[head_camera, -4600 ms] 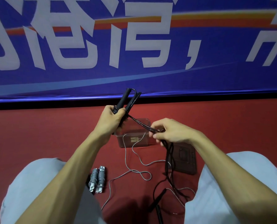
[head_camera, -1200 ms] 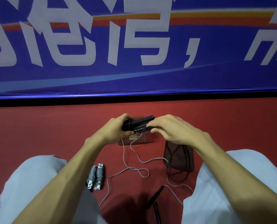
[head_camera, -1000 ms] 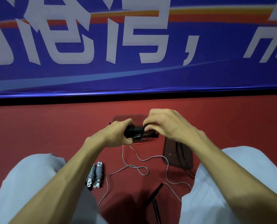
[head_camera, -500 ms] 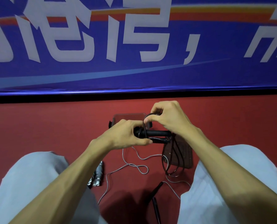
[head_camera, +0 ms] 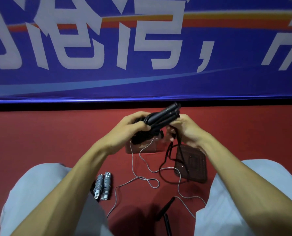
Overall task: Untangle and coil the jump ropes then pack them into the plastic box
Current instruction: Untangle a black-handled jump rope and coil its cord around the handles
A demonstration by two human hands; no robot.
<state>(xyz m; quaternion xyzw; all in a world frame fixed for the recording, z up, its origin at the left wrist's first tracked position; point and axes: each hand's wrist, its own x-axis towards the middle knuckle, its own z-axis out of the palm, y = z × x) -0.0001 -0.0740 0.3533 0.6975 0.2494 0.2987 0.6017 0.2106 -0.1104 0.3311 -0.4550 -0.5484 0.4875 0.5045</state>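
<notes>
While banner [head_camera: 141,48] and red floor [head_camera: 39,137] only frame things, the work is up front. Left hand [head_camera: 133,128] grips both black handles [head_camera: 164,114], with wound turns bunched beneath; right hand [head_camera: 189,132] has fingers curled on the loose black tail [head_camera: 179,147]. Versus half a second back: more turns on the bundle, less slack below. Coil looks nearly done, packing not started. Lid [head_camera: 192,166] lies off, beside box [head_camera: 152,149]. Box is partly hidden; grey rope [head_camera: 133,159] seems to trail into it, contents unclear. Grey handles [head_camera: 102,186] lie by left knee.
</notes>
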